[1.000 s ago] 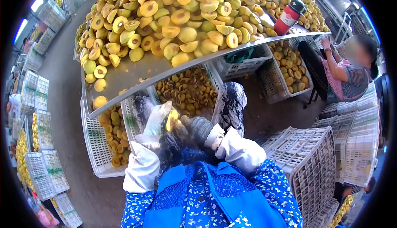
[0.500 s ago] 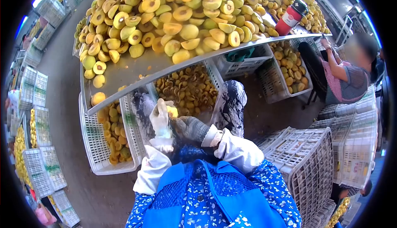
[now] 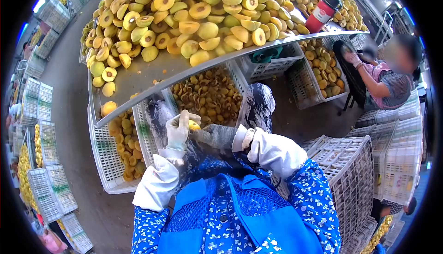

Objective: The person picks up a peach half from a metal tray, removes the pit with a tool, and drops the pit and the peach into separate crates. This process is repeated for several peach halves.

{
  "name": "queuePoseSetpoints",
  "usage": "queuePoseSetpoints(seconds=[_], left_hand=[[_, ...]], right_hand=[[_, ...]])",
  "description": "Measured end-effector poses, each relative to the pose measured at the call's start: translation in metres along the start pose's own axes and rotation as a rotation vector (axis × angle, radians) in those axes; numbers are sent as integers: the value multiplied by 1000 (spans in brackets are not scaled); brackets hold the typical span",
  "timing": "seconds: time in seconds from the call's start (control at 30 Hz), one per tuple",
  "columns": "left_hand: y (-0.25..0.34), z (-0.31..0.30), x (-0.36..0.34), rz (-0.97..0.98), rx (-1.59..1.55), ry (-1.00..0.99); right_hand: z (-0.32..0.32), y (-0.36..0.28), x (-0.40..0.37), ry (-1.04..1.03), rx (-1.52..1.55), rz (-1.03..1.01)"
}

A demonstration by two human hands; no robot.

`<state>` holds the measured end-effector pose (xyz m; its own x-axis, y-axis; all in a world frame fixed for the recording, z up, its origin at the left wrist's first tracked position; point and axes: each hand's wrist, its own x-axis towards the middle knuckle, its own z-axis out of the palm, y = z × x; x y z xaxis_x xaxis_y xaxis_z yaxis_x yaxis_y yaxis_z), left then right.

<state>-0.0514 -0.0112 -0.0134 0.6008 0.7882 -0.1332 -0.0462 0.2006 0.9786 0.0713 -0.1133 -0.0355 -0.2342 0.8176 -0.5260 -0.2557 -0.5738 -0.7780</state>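
Observation:
My left hand (image 3: 177,132), in a pale glove, is closed around a yellow peach half (image 3: 194,126) above the gap between my knees. Against the fruit from the other side rests my right hand (image 3: 216,136), in a grey knitted glove with curled fingers. Whatever it grips is hidden. Below and beyond both hands, a white crate (image 3: 237,76) holds many small brownish-yellow pieces. A heap of halved peaches (image 3: 198,12) covers much of the metal table (image 3: 138,81) in front of me.
On my left stands a white crate (image 3: 108,162) of peach halves. Stacked crates (image 3: 341,162) rise close on my right. A red bottle (image 3: 320,14) stands on the table. A co-worker (image 3: 387,79) sits at the right, beside another filled crate (image 3: 318,99).
My forearms have spread apart a little, and my left fingers now reach over the top of the peach half. The co-worker's hands have shifted away from the table edge.

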Motion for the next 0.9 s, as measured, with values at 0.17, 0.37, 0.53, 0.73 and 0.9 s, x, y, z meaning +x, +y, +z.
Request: queuePoseSetpoints(seconds=[0.17, 0.37, 0.53, 0.73, 0.9], left_hand=[[2, 5, -4, -264, -570, 73], [-44, 0, -5, -207, -843, 481], [10, -22, -1, -146, -547, 264], [32, 12, -14, 32, -89, 374], [31, 0, -22, -69, -183, 306]], right_hand=[[17, -9, -14, -92, 177, -18], [36, 11, 10, 518, -435, -1113], [21, -17, -25, 435, -101, -390], [22, -53, 11, 544, -653, -652], [59, -79, -15, 588, -844, -660]])
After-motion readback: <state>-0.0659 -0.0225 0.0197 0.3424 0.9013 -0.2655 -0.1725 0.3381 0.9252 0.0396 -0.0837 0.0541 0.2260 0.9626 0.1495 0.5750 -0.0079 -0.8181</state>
